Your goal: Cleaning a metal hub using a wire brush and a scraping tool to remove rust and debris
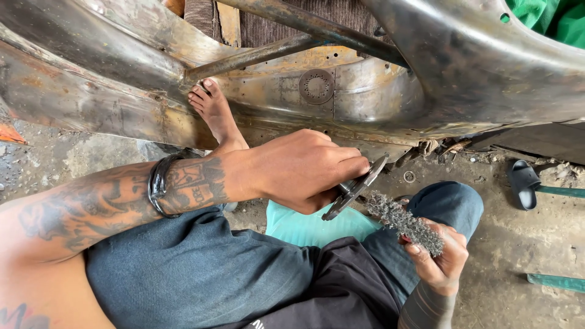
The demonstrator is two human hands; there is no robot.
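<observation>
My left hand (304, 167) grips a flat round metal part (359, 186) with a toothed edge, holding it on edge over my lap. My right hand (442, 259) holds a wire brush (405, 222), its grey bristles lying against the lower rim of the metal part. My left forearm is tattooed and wears a black bracelet (159, 183). Both hands hover above my knees, just in front of a large bare metal body shell (426, 73).
My bare foot (214, 113) rests on the rusty shell's lower ledge. A teal cloth (304, 225) lies between my legs. A black sandal (523, 181) and teal-handled tools (557, 281) lie on the dirt floor at right. A small washer (409, 176) sits near the shell.
</observation>
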